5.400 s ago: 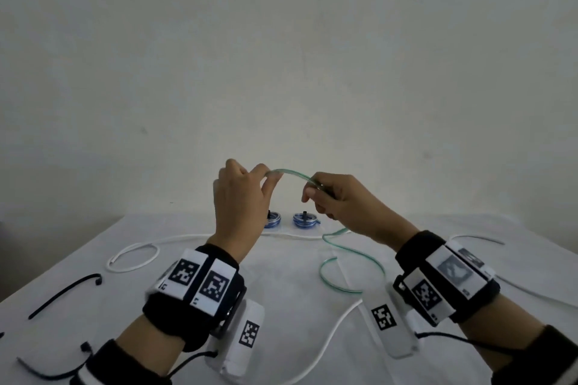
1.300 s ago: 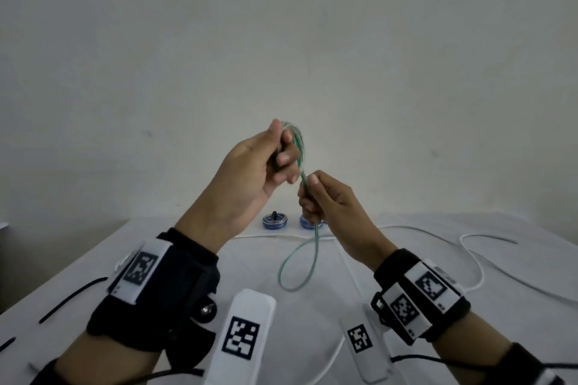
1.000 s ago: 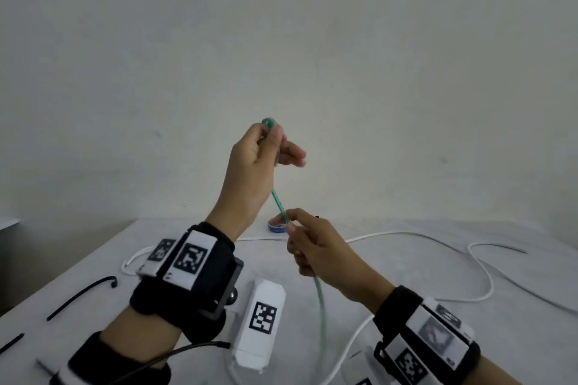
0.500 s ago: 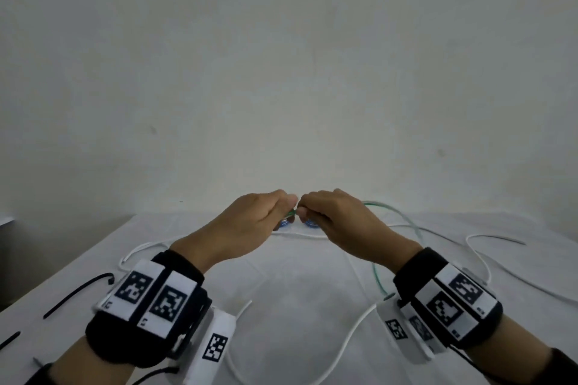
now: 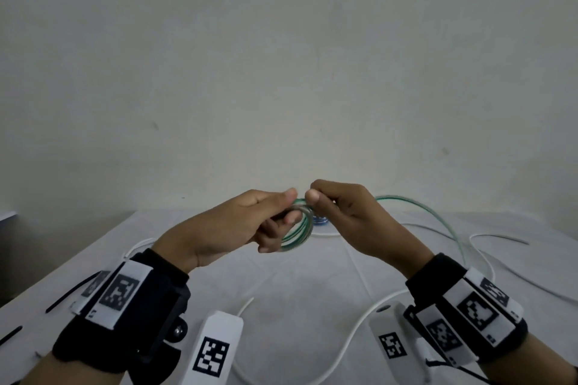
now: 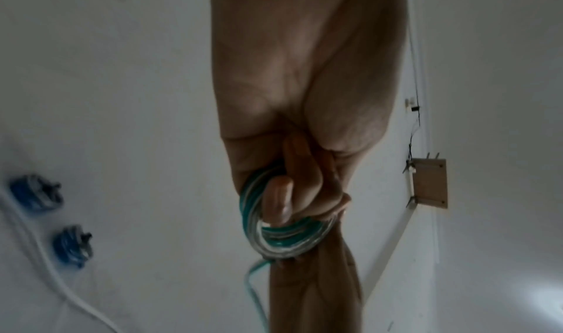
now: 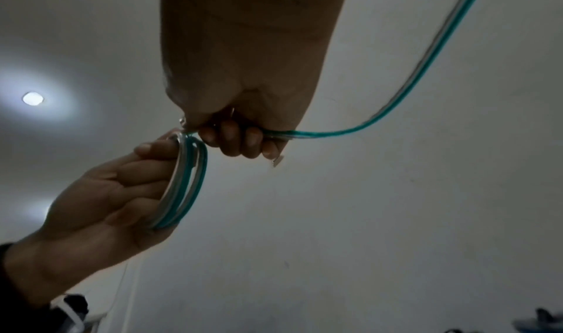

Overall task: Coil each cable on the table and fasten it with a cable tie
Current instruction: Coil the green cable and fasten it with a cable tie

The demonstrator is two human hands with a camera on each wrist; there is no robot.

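Observation:
A thin green and clear cable [image 5: 301, 233] is wound in a small coil round the fingers of my left hand [image 5: 250, 222], held above the table. The coil [image 6: 274, 237] loops round the curled fingers in the left wrist view. My right hand [image 5: 341, 212] pinches the same cable [image 7: 304, 134] just beside the coil, thumb tips almost touching. The loose tail [image 5: 438, 219] arcs off to the right and down behind my right wrist. A long white cable [image 5: 353, 331] lies on the table [image 5: 297, 291] below my hands.
Two blue spools [image 6: 45, 193] sit at the table's far middle, one partly hidden behind my hands [image 5: 320, 221]. Black cable ties [image 5: 65, 297] lie at the left edge. More white cable [image 5: 506, 262] snakes across the right side. A wall stands close behind.
Both hands came down from chest height and met low over the table. The green coil has grown round my left fingers, and less cable hangs loose.

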